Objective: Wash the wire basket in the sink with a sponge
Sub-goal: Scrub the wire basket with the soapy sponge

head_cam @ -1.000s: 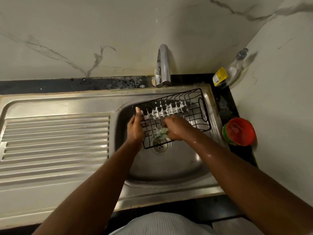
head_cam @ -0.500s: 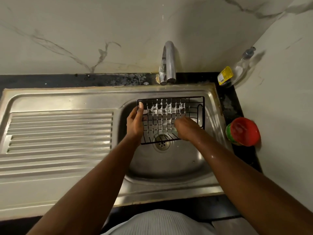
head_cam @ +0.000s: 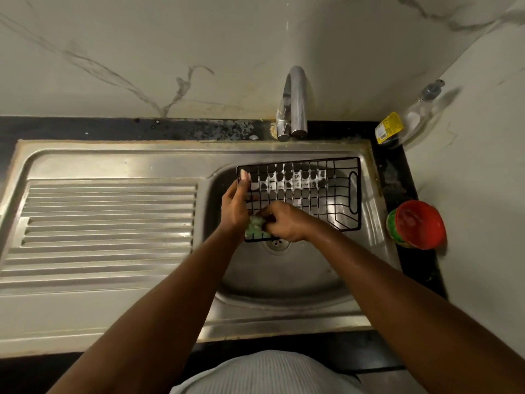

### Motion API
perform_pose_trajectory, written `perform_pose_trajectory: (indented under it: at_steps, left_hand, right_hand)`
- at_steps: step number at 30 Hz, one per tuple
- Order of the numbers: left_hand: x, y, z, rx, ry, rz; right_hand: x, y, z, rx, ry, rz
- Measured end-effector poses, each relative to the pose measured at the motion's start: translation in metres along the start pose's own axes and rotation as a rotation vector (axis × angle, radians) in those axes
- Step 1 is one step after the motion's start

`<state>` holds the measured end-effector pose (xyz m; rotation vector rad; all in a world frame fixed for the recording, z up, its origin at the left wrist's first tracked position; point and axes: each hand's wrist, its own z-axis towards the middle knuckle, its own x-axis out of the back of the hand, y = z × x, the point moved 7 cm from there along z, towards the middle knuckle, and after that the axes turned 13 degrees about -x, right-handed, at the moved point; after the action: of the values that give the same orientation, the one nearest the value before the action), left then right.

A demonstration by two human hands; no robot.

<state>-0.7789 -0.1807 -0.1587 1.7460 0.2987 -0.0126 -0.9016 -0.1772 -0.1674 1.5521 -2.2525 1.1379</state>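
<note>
A black wire basket is held over the steel sink bowl, with soap foam on its far wires. My left hand grips the basket's left edge, thumb up on the rim. My right hand is closed on a green sponge and presses it against the basket's near left corner, just beside the left palm. Most of the sponge is hidden under the fingers.
A chrome tap stands behind the bowl. The ribbed draining board lies to the left. A clear bottle with a yellow label leans in the back right corner. A red-lidded tub sits on the black counter right of the sink.
My right hand has slid the sponge leftward from the basket's middle to its near left corner. The basket has tilted slightly; my left hand keeps its grip.
</note>
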Motion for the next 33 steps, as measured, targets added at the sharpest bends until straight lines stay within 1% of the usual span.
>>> perform_pose_trajectory:
  at_steps: [2,4,6,7,10,11,12,14,18,20,21,23,24,25,26,28,29,31,33]
  left_hand:
    - [0.000,0.000,-0.001,-0.017,0.013,0.011]
    - [-0.003,0.001,0.000,-0.021,0.004,0.039]
    - [-0.004,0.000,0.000,-0.006,-0.002,0.035]
    - [-0.004,0.000,0.000,0.002,-0.008,0.032]
    - [-0.002,0.002,0.003,-0.021,-0.064,0.078]
    - [-0.002,0.005,0.005,-0.038,-0.078,0.104]
    - [0.000,0.008,0.005,-0.048,-0.080,0.130]
    - [0.005,0.009,0.006,-0.048,-0.057,0.150]
    - [0.014,0.008,0.003,-0.046,-0.039,0.153]
    - [0.013,0.008,0.003,-0.039,-0.037,0.164]
    - [0.011,0.008,0.003,-0.031,-0.047,0.159]
    - [0.005,0.007,0.004,-0.020,-0.075,0.135]
    - [0.003,0.009,0.005,-0.028,-0.088,0.134]
    - [0.002,0.012,0.007,-0.049,-0.096,0.138]
    - [0.003,0.015,0.010,-0.078,-0.098,0.138]
    - [0.007,0.019,0.015,-0.109,-0.091,0.143]
    - [0.010,0.020,0.015,-0.112,-0.085,0.138]
    - [0.013,0.016,0.014,-0.108,-0.077,0.126]
    - [0.013,0.008,0.010,-0.067,-0.062,0.118]
  right_hand:
    - [0.001,-0.004,-0.007,0.038,-0.069,0.013]
    - [0.001,-0.011,-0.010,0.101,-0.050,-0.057]
    - [0.000,-0.014,-0.007,0.122,-0.019,-0.137]
    - [0.002,-0.013,-0.004,0.120,0.022,-0.189]
    - [0.013,0.004,0.004,0.116,0.258,-0.295]
    - [0.014,0.010,0.004,0.118,0.309,-0.288]
    - [0.011,0.014,0.005,0.111,0.317,-0.280]
    - [0.003,0.015,0.006,0.091,0.226,-0.250]
    - [0.002,0.004,-0.006,0.089,-0.046,-0.151]
    - [0.008,0.004,-0.007,0.093,-0.086,-0.202]
    - [0.010,0.005,-0.004,0.081,-0.053,-0.267]
    - [0.015,0.006,0.002,0.065,0.131,-0.405]
    - [0.017,0.008,0.004,0.072,0.228,-0.414]
    - [0.016,0.009,0.003,0.091,0.289,-0.377]
    - [0.013,0.011,0.003,0.101,0.304,-0.318]
    - [0.011,0.012,0.000,0.108,0.257,-0.200]
    - [0.012,0.011,-0.002,0.101,0.205,-0.176]
    - [0.014,0.009,-0.008,0.073,0.079,-0.194]
    - [0.017,0.013,-0.009,0.032,-0.033,-0.272]
